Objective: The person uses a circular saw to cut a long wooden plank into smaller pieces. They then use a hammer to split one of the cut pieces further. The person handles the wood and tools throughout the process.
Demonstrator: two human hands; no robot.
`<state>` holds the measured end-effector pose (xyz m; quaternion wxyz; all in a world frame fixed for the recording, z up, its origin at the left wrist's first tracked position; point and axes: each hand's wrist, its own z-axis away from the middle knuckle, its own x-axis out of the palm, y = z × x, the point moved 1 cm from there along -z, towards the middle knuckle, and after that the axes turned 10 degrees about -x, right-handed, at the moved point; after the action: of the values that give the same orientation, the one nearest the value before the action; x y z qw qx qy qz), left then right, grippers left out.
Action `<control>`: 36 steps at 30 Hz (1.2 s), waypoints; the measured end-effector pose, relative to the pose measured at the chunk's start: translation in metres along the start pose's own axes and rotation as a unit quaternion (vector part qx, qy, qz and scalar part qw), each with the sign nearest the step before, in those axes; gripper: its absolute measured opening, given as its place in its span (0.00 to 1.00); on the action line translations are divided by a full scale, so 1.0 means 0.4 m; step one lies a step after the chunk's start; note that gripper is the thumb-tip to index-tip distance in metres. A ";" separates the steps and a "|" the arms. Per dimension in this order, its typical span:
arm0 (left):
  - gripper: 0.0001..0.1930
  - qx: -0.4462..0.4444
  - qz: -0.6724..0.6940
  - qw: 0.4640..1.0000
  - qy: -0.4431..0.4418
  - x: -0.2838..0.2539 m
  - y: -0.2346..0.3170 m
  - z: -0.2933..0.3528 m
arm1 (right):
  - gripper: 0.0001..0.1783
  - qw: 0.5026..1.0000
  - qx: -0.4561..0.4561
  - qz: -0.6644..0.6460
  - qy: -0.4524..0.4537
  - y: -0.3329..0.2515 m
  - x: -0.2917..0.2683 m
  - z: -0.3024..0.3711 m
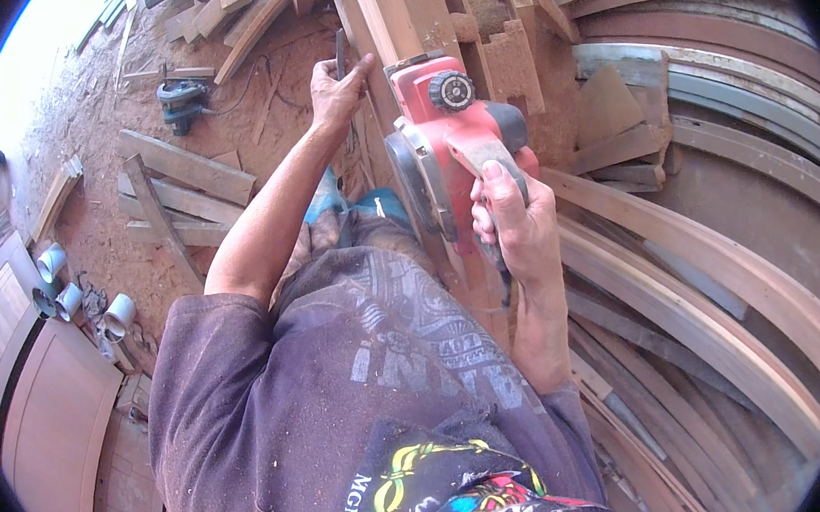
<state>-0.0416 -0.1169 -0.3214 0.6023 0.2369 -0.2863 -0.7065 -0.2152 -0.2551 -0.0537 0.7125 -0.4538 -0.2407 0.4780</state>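
My right hand [514, 213] is wrapped round the rear handle of a red electric hand planer [434, 137] with a black knob at its front. The planer rests on a long timber piece [387, 14] that runs away from me. At the timber's left side, my left hand [339, 91] is closed round a slim dark bar [341, 52] that sticks up past the fingers. What the bar belongs to cannot be made out. The planer's underside is hidden.
Long boards [685, 281] lie stacked along the right. Offcuts [180, 188] are scattered on the dusty floor at left, near a teal power tool [182, 102] with a cord. Several pale cups [120, 315] and wooden panels [52, 404] stand at lower left.
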 end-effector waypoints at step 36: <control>0.33 -0.019 -0.035 0.997 -0.073 -0.018 0.027 -0.036 | 0.25 0.999 -0.038 -0.010 -0.018 -0.125 0.136 -0.288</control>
<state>-0.0228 -0.1127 -0.3245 0.5590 0.1831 -0.3070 -0.7482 -0.0793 -0.2606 -0.0693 0.6950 -0.4693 -0.2756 0.4698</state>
